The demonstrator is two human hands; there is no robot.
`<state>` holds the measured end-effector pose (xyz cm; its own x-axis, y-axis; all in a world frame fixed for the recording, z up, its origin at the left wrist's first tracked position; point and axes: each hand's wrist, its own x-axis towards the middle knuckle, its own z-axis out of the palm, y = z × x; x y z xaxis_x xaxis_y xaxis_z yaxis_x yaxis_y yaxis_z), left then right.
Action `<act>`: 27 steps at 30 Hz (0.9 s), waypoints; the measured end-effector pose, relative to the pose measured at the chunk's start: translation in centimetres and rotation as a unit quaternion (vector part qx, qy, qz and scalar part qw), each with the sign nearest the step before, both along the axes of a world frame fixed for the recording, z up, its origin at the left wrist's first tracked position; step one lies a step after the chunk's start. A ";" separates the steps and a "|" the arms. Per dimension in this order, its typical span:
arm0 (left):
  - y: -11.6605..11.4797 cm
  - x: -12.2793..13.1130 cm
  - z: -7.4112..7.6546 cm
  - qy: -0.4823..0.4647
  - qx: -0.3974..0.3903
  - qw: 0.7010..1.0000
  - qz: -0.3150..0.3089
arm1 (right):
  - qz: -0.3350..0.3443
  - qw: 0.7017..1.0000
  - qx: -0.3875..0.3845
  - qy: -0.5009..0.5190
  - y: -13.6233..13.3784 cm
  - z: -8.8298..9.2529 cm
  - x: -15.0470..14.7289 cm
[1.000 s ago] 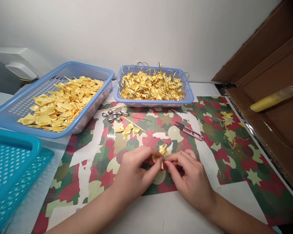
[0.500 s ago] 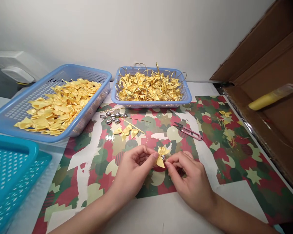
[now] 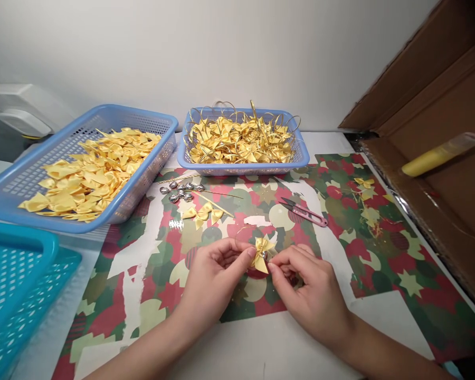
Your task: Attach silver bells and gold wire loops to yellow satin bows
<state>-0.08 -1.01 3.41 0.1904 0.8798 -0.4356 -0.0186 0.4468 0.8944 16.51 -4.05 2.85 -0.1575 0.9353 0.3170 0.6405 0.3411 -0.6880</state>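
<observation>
A yellow satin ribbon bow (image 3: 260, 261) with a small silver bell (image 3: 264, 254) at its centre is pinched between the thumb and fingers of my left hand (image 3: 225, 269). A thin gold wire arcs up from behind it. Just to the right, my right hand (image 3: 301, 274) is closed in a pinch at the bow's edge. What lies between those fingertips is too small to make out. Beyond the hands are loose yellow bows (image 3: 203, 214), several silver bells (image 3: 181, 191) and gold wire pieces (image 3: 214, 205).
A blue basket (image 3: 142, 203) of yellow bows stands at the left, another blue basket (image 3: 243, 168) of bows with gold wire loops at the back. Pink-handled thread snips (image 3: 304, 212) lie on the patterned paper. A teal basket (image 3: 19, 237) is front left; cardboard (image 3: 427, 105) rises right.
Both hands keep nearly the same pose around the bow. The bow and bell have tilted slightly, and the whole view has shifted a little.
</observation>
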 end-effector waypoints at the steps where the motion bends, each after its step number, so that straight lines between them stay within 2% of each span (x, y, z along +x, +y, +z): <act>1: 0.0 0.0 0.0 -0.006 -0.003 1.000 0.000 | -0.003 1.000 0.002 -0.002 0.0 0.0 0.0; 6: -0.2 0.2 0.0 -0.031 -0.014 0.999 0.010 | -0.013 1.000 0.010 -0.007 0.0 -0.2 -0.2; 14: -0.6 0.6 0.0 -0.019 0.009 0.999 0.041 | -0.019 1.000 0.020 0.000 -0.1 -0.2 -0.5; 27: -0.4 0.7 0.0 -0.007 -0.002 0.999 0.046 | -0.016 1.000 0.016 0.004 -0.1 -0.4 -0.6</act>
